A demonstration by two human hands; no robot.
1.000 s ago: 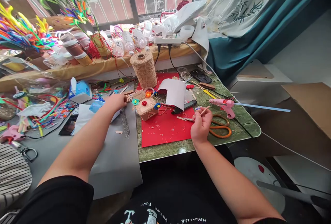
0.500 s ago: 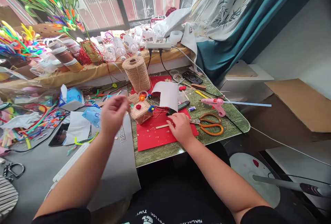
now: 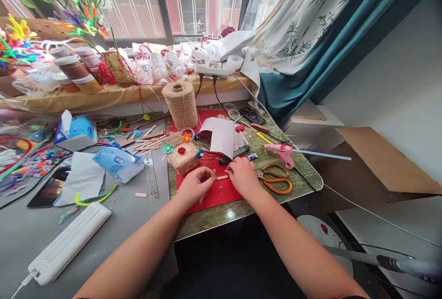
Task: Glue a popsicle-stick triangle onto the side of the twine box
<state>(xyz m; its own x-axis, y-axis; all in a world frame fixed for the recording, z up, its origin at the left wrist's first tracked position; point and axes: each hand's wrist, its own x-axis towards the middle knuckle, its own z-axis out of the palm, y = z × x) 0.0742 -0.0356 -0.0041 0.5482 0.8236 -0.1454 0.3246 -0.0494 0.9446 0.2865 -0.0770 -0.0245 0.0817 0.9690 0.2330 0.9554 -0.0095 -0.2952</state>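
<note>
Both hands meet over the red mat [image 3: 221, 193] near the table's front edge. My left hand [image 3: 195, 184] pinches a thin wooden stick [image 3: 213, 174] that stands nearly upright. My right hand [image 3: 243, 175] is curled, its fingertips on a second wooden stick [image 3: 221, 178] lying flat on the mat between the hands. Just behind the hands sits a small wooden box [image 3: 183, 158] decorated with little coloured flowers.
Orange-handled scissors [image 3: 278, 180] and a pink glue gun [image 3: 285, 153] lie right of my right hand. A twine spool [image 3: 181, 104], curled white paper [image 3: 221, 135], a steel ruler [image 3: 151, 177], tissue packs [image 3: 119, 161], a phone [image 3: 48, 192] and pipe cleaners crowd the left and back.
My left hand came down from the air at the left to the red mat and now pinches a stick. My right hand stayed on the mat. The camera view shifted.
</note>
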